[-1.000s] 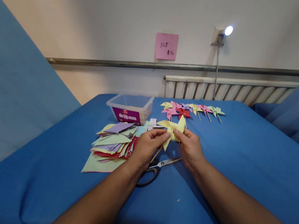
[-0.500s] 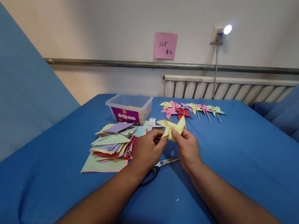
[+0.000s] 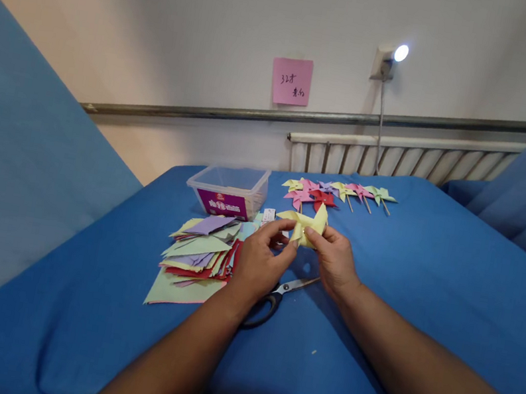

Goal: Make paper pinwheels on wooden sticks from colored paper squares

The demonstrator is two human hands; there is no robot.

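A yellow paper pinwheel [image 3: 307, 224] is held above the blue-covered table [image 3: 408, 295], between both hands. My left hand [image 3: 260, 260] pinches its lower left part with thumb and fingers. My right hand [image 3: 335, 263] pinches its centre from the right. Black-handled scissors [image 3: 276, 297] lie on the cloth just beneath my hands. To the left of my left hand lies a loose stack of coloured paper squares [image 3: 198, 250].
A clear plastic box [image 3: 228, 189] with a purple label stands behind the paper stack. Several finished pinwheels on sticks [image 3: 338, 195] lie in a row at the table's far side. A radiator [image 3: 400, 158] and a pink note [image 3: 291, 81] are on the wall behind.
The stick below the pinwheel, visible a second ago, is now hidden by my left hand. My left fingers have shifted up along the pinwheel. The hands stay in nearly the same place.
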